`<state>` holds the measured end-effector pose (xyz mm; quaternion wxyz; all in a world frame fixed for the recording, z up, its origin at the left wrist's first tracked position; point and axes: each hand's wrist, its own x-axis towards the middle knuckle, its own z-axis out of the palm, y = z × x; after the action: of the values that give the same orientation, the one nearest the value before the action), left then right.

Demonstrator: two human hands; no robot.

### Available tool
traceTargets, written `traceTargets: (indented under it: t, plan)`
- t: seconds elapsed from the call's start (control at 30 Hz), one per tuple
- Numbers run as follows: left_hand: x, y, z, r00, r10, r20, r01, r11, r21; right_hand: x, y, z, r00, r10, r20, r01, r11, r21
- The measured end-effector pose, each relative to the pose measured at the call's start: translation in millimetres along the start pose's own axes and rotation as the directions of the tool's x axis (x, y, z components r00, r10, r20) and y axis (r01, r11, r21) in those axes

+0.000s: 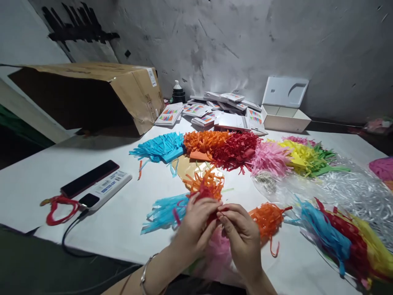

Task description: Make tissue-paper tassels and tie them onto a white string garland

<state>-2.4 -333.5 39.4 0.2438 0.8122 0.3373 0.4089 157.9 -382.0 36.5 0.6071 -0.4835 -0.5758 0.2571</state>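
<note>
Both hands meet at the front middle of the white table. My left hand [196,223], with a bangle at the wrist, is closed on red tissue paper [206,191] whose strips show above its fingers. My right hand [241,233] is closed, fingertips pinched against the left ones; what they pinch is mostly hidden. Pink tissue strips [219,248], blurred, hang below and between the hands. A blue tassel [167,211] lies left of my left hand, an orange fringe [208,180] just beyond it, and an orange tassel [267,219] beside my right hand.
Fringed paper bundles [235,149] run across the table [123,229]. Behind stand flat packages [231,121], a white box [287,119] and a cardboard box [135,98]. A phone [90,178] and power strip [107,190] lie left; finished tassels [328,233] and silver shreds [359,192] right.
</note>
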Motion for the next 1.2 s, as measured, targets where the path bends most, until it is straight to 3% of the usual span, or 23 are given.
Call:
traceTargets:
  t: [0.07, 0.17, 0.23, 0.3, 0.4, 0.53, 1.07, 1.13, 1.2]
  plan:
    - [-1, 1, 6.7, 0.985, -0.169, 0.031, 0.172, 0.955, -0.241, -5, -1, -2, 0.997, -0.031, -0.073, 0.028, 0.999, -0.047]
    - [-3, -1, 12.7, 0.884, -0.438, 0.162, 0.443, 0.674, -0.591, -11, 0, -8, 0.992, -0.061, -0.109, 0.044, 0.987, -0.154]
    - [-5, -2, 14.4, 0.831, -0.478, 0.283, 0.508, 0.445, -0.738, -15, 1, -11, 0.997, -0.067, -0.048, 0.056, 0.976, -0.211]
    - [-6, -2, 15.8, 0.797, -0.483, 0.361, 0.528, 0.27, -0.805, -18, 1, -10, 0.997, -0.074, -0.002, 0.071, 0.963, -0.26]
    - [-9, 0, 17.8, 0.761, -0.502, 0.412, 0.542, 0.141, -0.829, -21, -1, -8, 0.995, -0.094, 0.025, 0.097, 0.948, -0.304]
    - [-12, 0, 19.2, 0.745, -0.525, 0.412, 0.545, 0.123, -0.829, -20, -2, -7, 0.994, -0.1, 0.036, 0.107, 0.939, -0.327]
    - [-15, -5, 21.2, 0.753, -0.541, 0.375, 0.53, 0.161, -0.833, -21, 0, -9, 0.997, -0.068, 0.03, 0.074, 0.927, -0.368]
    - [-17, -6, 21.0, 0.765, -0.53, 0.366, 0.535, 0.205, -0.82, -22, 0, -8, 0.997, -0.066, 0.038, 0.076, 0.923, -0.378]
    - [-17, -7, 19.8, 0.791, -0.517, 0.328, 0.542, 0.343, -0.767, -22, 0, -8, 0.995, -0.088, 0.056, 0.102, 0.917, -0.386]
